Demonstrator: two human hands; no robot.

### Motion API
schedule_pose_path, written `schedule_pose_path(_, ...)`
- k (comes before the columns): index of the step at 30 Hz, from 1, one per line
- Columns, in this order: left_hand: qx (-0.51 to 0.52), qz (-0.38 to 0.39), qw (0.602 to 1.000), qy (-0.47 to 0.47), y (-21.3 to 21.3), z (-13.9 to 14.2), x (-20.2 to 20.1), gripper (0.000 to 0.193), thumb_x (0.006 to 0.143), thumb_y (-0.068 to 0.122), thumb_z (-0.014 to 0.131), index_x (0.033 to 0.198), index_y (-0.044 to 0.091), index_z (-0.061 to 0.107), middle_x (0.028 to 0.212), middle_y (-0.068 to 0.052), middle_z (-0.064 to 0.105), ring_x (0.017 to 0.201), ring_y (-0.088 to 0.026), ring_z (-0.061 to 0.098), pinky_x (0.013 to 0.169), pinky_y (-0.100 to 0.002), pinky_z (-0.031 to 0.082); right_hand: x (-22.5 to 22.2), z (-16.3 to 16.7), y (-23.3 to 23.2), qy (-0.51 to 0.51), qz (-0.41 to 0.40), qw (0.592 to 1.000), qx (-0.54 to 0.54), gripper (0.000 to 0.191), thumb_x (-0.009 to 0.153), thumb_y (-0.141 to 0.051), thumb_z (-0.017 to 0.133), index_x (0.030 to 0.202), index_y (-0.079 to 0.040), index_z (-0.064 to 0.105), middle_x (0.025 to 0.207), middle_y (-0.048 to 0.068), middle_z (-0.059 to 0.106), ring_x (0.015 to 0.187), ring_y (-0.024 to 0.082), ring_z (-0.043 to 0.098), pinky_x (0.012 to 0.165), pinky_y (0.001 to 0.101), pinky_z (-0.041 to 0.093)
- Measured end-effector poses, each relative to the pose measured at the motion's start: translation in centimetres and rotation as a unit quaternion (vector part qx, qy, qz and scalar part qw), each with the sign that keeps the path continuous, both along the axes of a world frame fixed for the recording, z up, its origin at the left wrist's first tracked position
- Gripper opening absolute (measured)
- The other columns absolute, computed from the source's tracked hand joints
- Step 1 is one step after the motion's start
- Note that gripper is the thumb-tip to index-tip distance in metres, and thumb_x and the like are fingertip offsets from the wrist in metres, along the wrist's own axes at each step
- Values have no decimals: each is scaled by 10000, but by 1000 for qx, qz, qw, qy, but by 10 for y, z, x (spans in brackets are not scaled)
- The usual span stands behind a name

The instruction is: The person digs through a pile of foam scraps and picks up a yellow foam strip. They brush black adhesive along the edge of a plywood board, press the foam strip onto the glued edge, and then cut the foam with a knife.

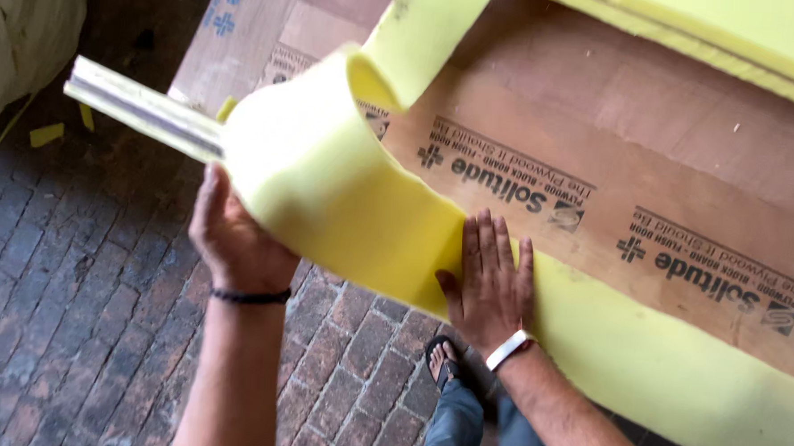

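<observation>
Near edge: the right hand [492, 285], fingers flat and close together, presses the yellow foam strip [345, 194] against the plywood board's [649, 163] edge at 5 o'clock. The left hand [236, 238] at 8 o'clock cups the strip's loose, curled end beside a metal straightedge [143, 109]. Judged step: fixing foam along the edge; next calls for smoothing the curl down.

Soft daylight, even, no hard glare. Yellow foam strip [345, 194] is brightest, near blown out along top right edge. Brick floor [65, 262] is dim, darkest toward the upper left corner. Faint shadow under the left hand [236, 238] and foam curl. Slight motion blur on the metal rail [143, 109] and foam edges; plywood board [597, 142] reasonably sharp.
</observation>
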State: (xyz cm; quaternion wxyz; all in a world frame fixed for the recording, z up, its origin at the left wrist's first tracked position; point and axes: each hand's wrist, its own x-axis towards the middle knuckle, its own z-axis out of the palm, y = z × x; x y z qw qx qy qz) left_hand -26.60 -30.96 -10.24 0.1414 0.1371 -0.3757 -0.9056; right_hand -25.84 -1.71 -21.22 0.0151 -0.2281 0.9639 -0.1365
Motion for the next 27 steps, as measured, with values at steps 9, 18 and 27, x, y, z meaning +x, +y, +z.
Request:
schedule_pose_path(9,-52,8,999,13,-94,40,-31,688,997,340,755,1511,-26,480,1478,-167,588,1361,-310,590,1232,-471,478,11,8,9,-2,-19,1000,-25,800,990,-528,392,1631,-89,198,1696,149,230,1564,314,221,1226,615,95)
schedule_pose_path(18,-24,27,999,-38,-192,41,-38,663,931,263,792,1471,-16,526,1390,-137,664,1297,-297,636,1175,-455,489,16,6,-42,-7,3,998,-65,810,1016,-560,331,1621,-40,193,1685,180,205,1563,342,164,1217,629,36)
schedule_pose_path(27,-18,120,986,-116,-260,25,-24,613,871,158,796,1409,-8,554,1332,-120,677,1280,-289,652,1166,-447,516,4,3,-99,-19,-13,999,-29,787,1023,-542,323,1621,-46,195,1690,172,203,1569,339,165,1227,630,35)
